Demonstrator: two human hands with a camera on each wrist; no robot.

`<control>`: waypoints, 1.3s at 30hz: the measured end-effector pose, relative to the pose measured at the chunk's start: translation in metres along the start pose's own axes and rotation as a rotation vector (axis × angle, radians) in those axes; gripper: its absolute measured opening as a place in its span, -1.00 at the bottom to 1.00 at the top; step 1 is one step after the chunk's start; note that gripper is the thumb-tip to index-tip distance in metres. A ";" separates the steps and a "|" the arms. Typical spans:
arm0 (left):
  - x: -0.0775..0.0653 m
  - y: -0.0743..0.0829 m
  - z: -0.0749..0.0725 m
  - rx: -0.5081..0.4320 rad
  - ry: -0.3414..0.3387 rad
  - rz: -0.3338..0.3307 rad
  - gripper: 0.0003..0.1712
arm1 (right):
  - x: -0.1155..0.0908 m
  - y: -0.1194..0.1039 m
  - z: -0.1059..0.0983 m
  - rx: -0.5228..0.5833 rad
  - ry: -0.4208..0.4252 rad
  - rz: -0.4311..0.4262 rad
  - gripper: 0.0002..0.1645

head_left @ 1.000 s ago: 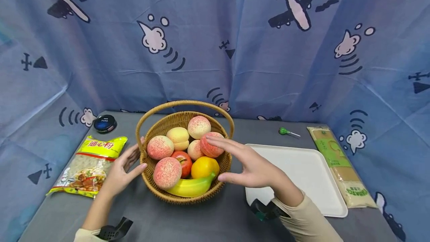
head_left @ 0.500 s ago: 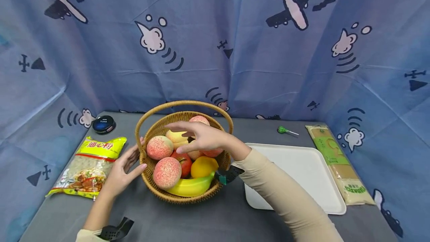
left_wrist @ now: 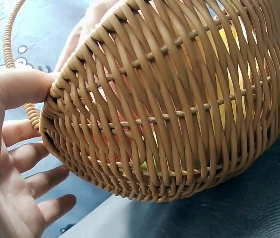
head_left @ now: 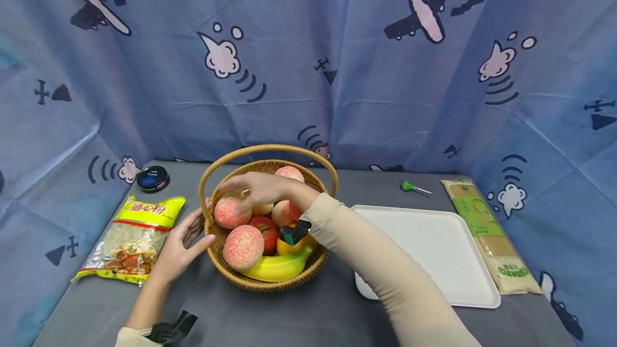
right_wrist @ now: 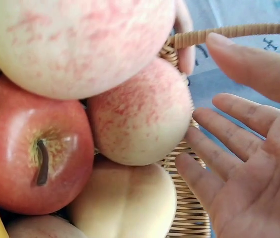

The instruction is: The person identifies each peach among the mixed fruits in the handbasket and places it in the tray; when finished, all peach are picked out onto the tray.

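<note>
A wicker basket (head_left: pixel 270 284) with an arched handle holds several fruits. My left hand (head_left: pixel 175 253) touches its left rim, fingers loosely extended and thumb at the edge, as the left wrist view shows. Over the basket's left inside, my right hand (head_left: pixel 262 187) reaches with straight, spread fingers around a pink-speckled peach (right_wrist: pixel 140 114); the right wrist view shows no firm grip. A larger-looking speckled peach (head_left: pixel 243 248) lies in front of it. Beside them are a red apple (right_wrist: pixel 35 144), a yellow peach (right_wrist: pixel 130 201), a banana (head_left: pixel 279 268) and a yellow-orange fruit (head_left: pixel 289 245), partly hidden by the right wrist strap.
A macaroni bag (head_left: pixel 132 242) and a dark round tin (head_left: pixel 152 179) lie left of the basket. To the right are a white tray (head_left: pixel 434 250), a green lollipop (head_left: pixel 407 186) and a flat green-and-tan packet (head_left: pixel 489 234). A blue curtain (head_left: pixel 289 68) closes the back.
My right hand has moved left from the basket's right side, across the fruit, to the speckled peach at the left. The left hand stays at the rim.
</note>
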State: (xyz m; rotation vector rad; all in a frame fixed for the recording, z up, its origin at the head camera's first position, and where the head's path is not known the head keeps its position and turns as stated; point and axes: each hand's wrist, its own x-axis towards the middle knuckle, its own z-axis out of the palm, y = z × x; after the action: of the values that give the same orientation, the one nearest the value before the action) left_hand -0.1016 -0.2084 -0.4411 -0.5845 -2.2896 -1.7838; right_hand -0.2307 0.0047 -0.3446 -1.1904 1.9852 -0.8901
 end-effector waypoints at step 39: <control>-0.001 -0.005 -0.001 0.031 0.001 -0.029 -0.27 | -0.028 -0.002 0.007 -0.216 0.278 0.047 -0.14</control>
State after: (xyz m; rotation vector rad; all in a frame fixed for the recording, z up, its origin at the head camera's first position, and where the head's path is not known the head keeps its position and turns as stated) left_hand -0.1026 -0.2109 -0.4460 -0.5474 -2.3328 -1.7575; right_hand -0.2137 0.0282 -0.3415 -1.1819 2.3733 -0.8737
